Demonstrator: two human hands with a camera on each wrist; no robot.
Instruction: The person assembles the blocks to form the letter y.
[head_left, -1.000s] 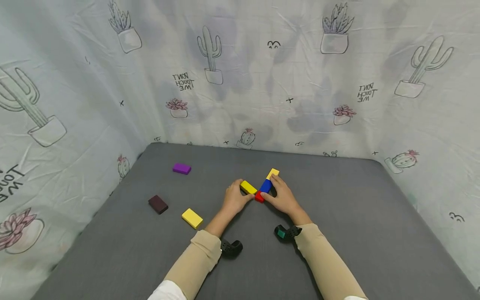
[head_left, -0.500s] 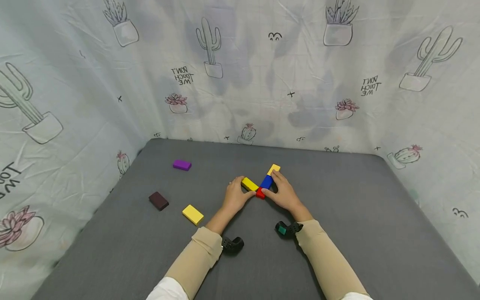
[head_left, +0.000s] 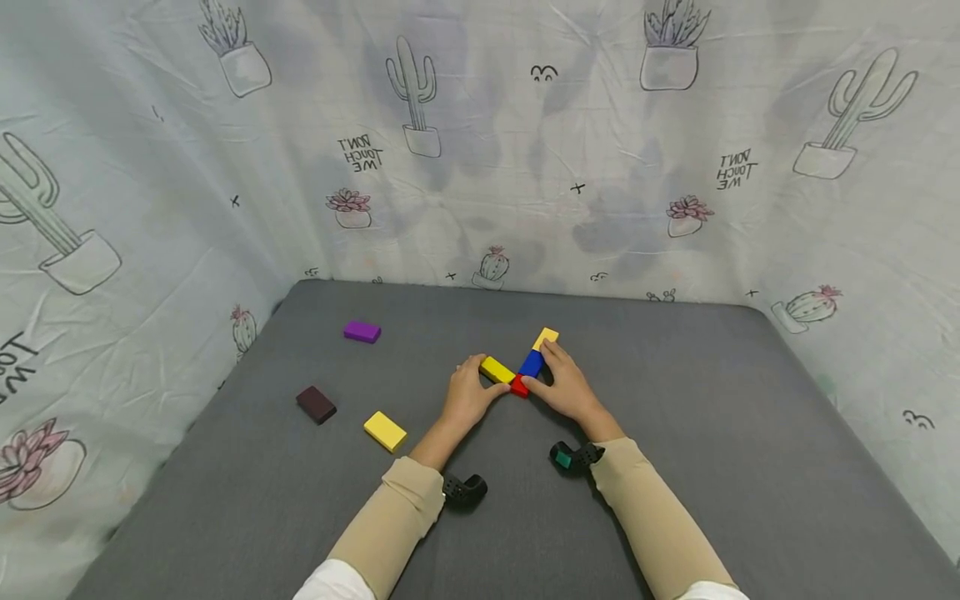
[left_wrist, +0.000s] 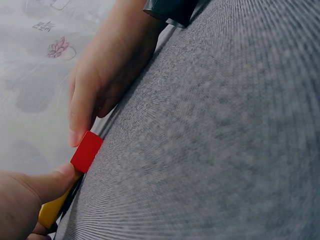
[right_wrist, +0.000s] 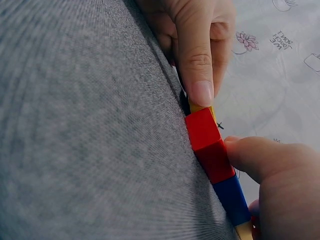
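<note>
My left hand (head_left: 467, 400) rests on the grey desk (head_left: 675, 467) with its fingers curled round the near yellow block (head_left: 497, 369); my thumb tip presses against the corner where that block meets the red block (head_left: 519, 386). My right hand (head_left: 567, 390) pinches the row from the other side: thumb against the red block's end, the other fingers (head_left: 551, 352) curved over the blue block (head_left: 532, 363), which lies in line between the red block and the far yellow block (head_left: 546, 338). In the right wrist view the red block (right_wrist: 209, 144) sits touching the blue one (right_wrist: 232, 199), with my left thumb (right_wrist: 196, 55) pressing down at its far end. Off to my left lie a loose yellow block (head_left: 385, 431), a dark brown block (head_left: 316, 404) and a purple block (head_left: 362, 332), well apart from both hands.
</note>
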